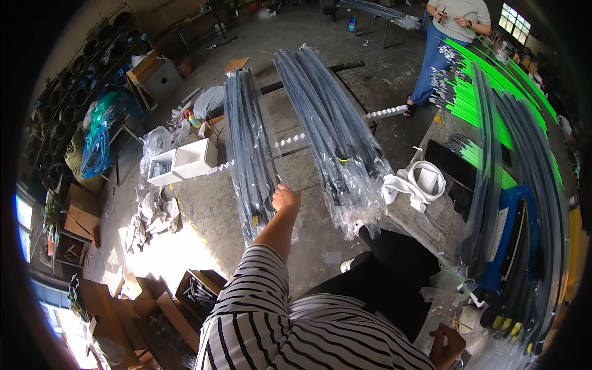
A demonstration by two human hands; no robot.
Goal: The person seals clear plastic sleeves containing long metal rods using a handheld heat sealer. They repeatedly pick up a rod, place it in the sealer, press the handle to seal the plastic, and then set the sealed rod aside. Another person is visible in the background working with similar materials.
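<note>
My left hand point(285, 198) reaches forward, its fingers closed on the edge of a long dark rod in a clear plastic sleeve. That rod lies along the right side of the left bundle of plastic-sleeved rods point(243, 132). A second, wider bundle of sleeved rods point(330, 123) lies to the right, its crumpled plastic end near my foot. Down at the lower right, my right hand point(446, 347) is curled beside loose clear plastic; whatever it may hold is hidden. Both bundles rest across a low support with a white zigzag strip point(291, 140).
Right of me, a bench holds more sleeved dark rods point(524, 142), bright green rods point(475, 105), a blue tool point(502, 240) and a white tape roll point(427, 177). White bins point(192, 158) stand left; cardboard boxes point(105, 314) lie lower left. A co-worker point(453, 31) stands far right.
</note>
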